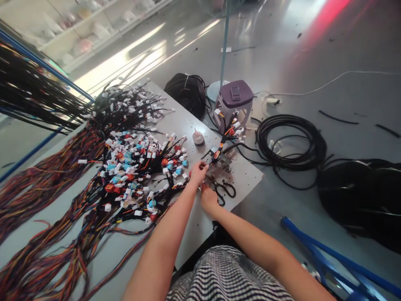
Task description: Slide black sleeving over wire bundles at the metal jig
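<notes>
A wire harness [221, 147], with orange and black wires and white connectors at its far end, lies near the right side of the table [191, 236]. My left hand [198, 173] is closed around it, thumb and fingers pinched together. Just below, my right hand [209, 200] is closed close to the same wires; its fingertips are partly hidden, and what they grip does not show. Black-handled scissors [230, 190] rest beside my right hand, blades partly covered. Behind the harness sits a small metal fixture [224, 161] on the tabletop.
Piled harnesses with white, blue and red connectors [125, 167] cover the table's left part. A small bottle with dark contents [198, 138] stands near the middle. Beyond the edge are a purple-topped stool [235, 93] and coils of black tubing [291, 142]. A blue metal frame [332, 259] is at lower right.
</notes>
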`<state>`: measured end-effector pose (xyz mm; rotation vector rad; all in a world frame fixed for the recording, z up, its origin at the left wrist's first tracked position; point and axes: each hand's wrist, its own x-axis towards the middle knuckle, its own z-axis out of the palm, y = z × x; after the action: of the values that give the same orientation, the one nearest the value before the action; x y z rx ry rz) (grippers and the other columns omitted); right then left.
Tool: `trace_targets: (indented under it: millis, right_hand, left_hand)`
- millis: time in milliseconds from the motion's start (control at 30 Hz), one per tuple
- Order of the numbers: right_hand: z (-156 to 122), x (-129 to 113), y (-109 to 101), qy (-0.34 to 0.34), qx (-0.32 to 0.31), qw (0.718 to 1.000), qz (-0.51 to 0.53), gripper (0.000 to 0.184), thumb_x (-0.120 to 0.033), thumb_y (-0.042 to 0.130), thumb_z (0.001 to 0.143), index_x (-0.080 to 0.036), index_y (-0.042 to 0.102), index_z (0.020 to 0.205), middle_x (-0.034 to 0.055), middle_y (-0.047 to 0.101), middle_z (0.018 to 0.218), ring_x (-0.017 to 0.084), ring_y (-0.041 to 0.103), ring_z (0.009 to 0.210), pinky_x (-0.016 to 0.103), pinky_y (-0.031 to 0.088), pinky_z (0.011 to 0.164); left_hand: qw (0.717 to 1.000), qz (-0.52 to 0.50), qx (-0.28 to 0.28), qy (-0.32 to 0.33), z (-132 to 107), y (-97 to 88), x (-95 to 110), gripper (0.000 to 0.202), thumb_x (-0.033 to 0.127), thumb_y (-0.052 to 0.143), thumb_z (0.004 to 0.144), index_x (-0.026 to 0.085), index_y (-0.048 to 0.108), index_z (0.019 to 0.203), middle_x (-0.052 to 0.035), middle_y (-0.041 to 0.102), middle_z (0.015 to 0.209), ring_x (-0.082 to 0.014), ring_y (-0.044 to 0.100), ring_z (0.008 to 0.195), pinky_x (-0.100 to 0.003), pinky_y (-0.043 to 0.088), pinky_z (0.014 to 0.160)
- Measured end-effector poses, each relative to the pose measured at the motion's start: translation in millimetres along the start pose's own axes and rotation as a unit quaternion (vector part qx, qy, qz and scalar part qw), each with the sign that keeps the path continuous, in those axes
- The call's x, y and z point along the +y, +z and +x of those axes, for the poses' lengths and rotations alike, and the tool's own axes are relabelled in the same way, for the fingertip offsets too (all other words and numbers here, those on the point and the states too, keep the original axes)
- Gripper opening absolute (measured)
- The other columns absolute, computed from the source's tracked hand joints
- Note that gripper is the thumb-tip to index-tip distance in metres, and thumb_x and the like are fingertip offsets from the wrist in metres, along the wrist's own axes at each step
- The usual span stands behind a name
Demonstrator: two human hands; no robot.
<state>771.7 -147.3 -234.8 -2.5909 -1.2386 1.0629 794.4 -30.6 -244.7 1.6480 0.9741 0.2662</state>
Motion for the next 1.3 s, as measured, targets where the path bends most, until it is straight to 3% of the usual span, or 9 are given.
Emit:
trace_targets:
  millis: [167, 267, 433, 533, 667, 800, 1300]
  right_hand:
    - [-4.3, 3.7, 2.4, 0.037, 0.005, 0.998, 0.053, 0.041, -0.008, 0.045, 0.087, -0.009, 0.051, 0.128, 0.0162, 0.06, 0.115, 0.025, 0.062, 0.101, 0.031, 0.049, 0.081]
    - [-19.2, 13.2, 11.6, 0.048, 0.008, 0.993, 0.108, 0.037, -0.013, 0.048, 0.089, -0.012, 0.058, 0.124, 0.0148, 0.061, 0.117, 0.024, 0.064, 0.098, 0.031, 0.048, 0.083]
    - [-49.9, 50.7, 18.5, 0.067, 0.003, 0.967, 0.248, 0.031, -0.025, 0.046, 0.094, -0.018, 0.071, 0.111, 0.0088, 0.068, 0.111, 0.025, 0.061, 0.108, 0.033, 0.046, 0.09]
    - [-63.3, 80.5, 9.8, 0.107, 0.088, 0.926, 0.351, 0.031, -0.035, 0.052, 0.088, -0.02, 0.074, 0.105, 0.0057, 0.069, 0.109, 0.026, 0.063, 0.106, 0.035, 0.048, 0.091]
    - [-63.7, 105.6, -15.4, 0.131, 0.252, 0.837, 0.468, 0.042, -0.048, 0.055, 0.078, -0.017, 0.077, 0.097, 0.008, 0.072, 0.097, 0.027, 0.067, 0.093, 0.035, 0.052, 0.084]
    - [-56.5, 106.7, -29.4, 0.128, 0.288, 0.807, 0.5, 0.047, -0.053, 0.057, 0.072, -0.015, 0.078, 0.091, 0.0104, 0.072, 0.09, 0.028, 0.068, 0.085, 0.035, 0.054, 0.077]
    - [-59.2, 101.4, -20.0, 0.115, 0.307, 0.775, 0.541, 0.042, -0.052, 0.062, 0.069, -0.015, 0.077, 0.084, 0.0106, 0.072, 0.085, 0.026, 0.067, 0.077, 0.035, 0.055, 0.073]
  left_hand:
    - [0.991, 0.039, 0.048, 0.121, -19.6, -0.8, -1.9, 0.022, 0.033, 0.053, 0.087, 0.017, 0.067, 0.091, -0.0065, 0.067, 0.09, -0.0178, 0.06, 0.086, -0.028, 0.046, 0.079]
    - [0.979, 0.053, 0.073, 0.183, -24.4, -1.5, -1.7, 0.02, 0.033, 0.058, 0.085, 0.018, 0.07, 0.089, -0.0072, 0.065, 0.088, -0.0176, 0.06, 0.085, -0.028, 0.047, 0.078]
    - [0.969, 0.055, 0.093, 0.22, -19.4, 4.5, -8.6, 0.016, 0.031, 0.061, 0.085, 0.018, 0.07, 0.084, -0.0054, 0.064, 0.081, -0.0164, 0.06, 0.077, -0.028, 0.047, 0.073]
    - [0.967, 0.075, 0.107, 0.22, -16.5, 7.7, -13.6, 0.018, 0.033, 0.061, 0.085, 0.018, 0.068, 0.079, -0.004, 0.065, 0.077, -0.0164, 0.06, 0.075, -0.028, 0.046, 0.071]
    - [0.967, 0.078, 0.104, 0.22, -15.5, 7.3, -15.1, 0.02, 0.034, 0.059, 0.086, 0.018, 0.065, 0.076, -0.0035, 0.065, 0.075, -0.0166, 0.06, 0.074, -0.028, 0.047, 0.071]
    - [0.963, 0.082, 0.081, 0.244, -16.1, 3.9, -13.4, 0.019, 0.034, 0.058, 0.087, 0.018, 0.065, 0.079, -0.0043, 0.066, 0.079, -0.0168, 0.061, 0.077, -0.029, 0.047, 0.074]
    - [0.963, 0.082, 0.074, 0.247, -18.6, 3.9, -13.9, 0.014, 0.03, 0.058, 0.087, 0.019, 0.065, 0.08, -0.0043, 0.066, 0.08, -0.0162, 0.061, 0.078, -0.029, 0.049, 0.075]
